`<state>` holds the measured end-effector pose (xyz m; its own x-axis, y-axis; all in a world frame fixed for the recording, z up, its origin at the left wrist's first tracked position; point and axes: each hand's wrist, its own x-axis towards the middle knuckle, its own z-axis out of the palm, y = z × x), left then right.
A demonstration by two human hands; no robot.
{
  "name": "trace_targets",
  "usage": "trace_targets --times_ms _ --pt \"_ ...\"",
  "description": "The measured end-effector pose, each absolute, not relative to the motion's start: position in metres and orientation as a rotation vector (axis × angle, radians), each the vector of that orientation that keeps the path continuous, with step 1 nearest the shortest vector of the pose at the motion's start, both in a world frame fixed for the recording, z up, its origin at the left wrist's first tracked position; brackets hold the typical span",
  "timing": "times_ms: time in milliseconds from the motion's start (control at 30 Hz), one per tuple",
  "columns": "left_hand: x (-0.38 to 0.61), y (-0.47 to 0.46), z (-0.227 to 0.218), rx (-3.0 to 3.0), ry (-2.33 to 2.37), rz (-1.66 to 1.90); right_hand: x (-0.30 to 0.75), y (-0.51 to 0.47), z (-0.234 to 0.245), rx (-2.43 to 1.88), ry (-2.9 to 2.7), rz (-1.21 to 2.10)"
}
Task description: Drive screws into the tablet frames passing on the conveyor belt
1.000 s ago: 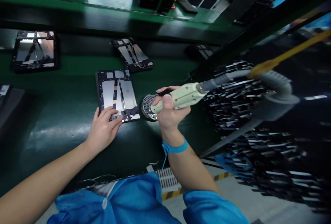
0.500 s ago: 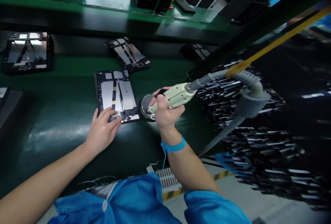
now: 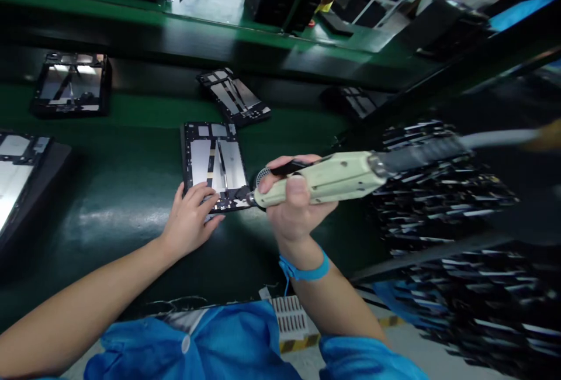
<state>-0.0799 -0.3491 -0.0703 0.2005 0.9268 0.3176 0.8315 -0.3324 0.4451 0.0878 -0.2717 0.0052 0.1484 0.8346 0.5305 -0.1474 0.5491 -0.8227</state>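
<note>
My right hand [image 3: 298, 204] is wrapped round a pale green electric screwdriver [image 3: 339, 178]. The tool lies nearly level, its tip at the lower right corner of an opened tablet [image 3: 239, 163] with silver panels and dark ribbon strips inside. My left hand [image 3: 188, 216] rests on the tablet's near left corner, its fingers spread over the lower edge and the thumb by the near side. Just right of the tablet, a round perforated metal dish [image 3: 262, 175] is mostly hidden behind my right hand and the screwdriver.
More opened tablets lie around: one at the back left [image 3: 72, 85], one behind mine [image 3: 236, 96], one at the left edge [image 3: 21, 161] and one at the back right [image 3: 357, 102]. Dense rows of dark, shiny-edged pieces [image 3: 447, 193] fill the right side. The bench [image 3: 118, 193] is green.
My right hand has brought the screwdriver from above the perforated dish to the tablet's lower right corner. My left hand stays on the tablet, its thumb now lower. The view has shifted slightly.
</note>
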Motion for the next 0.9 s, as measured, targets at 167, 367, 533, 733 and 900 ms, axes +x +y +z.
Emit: trace_targets --times_ms 167,367,533,733,900 --pt "-0.081 -0.349 -0.070 2.271 1.694 0.795 0.059 -0.284 -0.013 -0.642 -1.312 1.032" --pt "-0.081 -0.348 -0.068 2.263 1.685 0.768 0.055 -0.284 -0.025 -0.710 -1.326 1.096" --pt "-0.080 -0.349 -0.068 2.263 1.696 0.765 0.056 -0.286 -0.029 -0.703 -1.359 1.116" --pt "-0.080 -0.349 -0.070 2.267 1.692 0.768 0.057 -0.288 -0.036 -0.724 -1.448 1.063" --pt "-0.079 -0.348 -0.068 2.254 1.680 0.781 0.056 -0.286 -0.030 -0.639 -1.381 1.091"
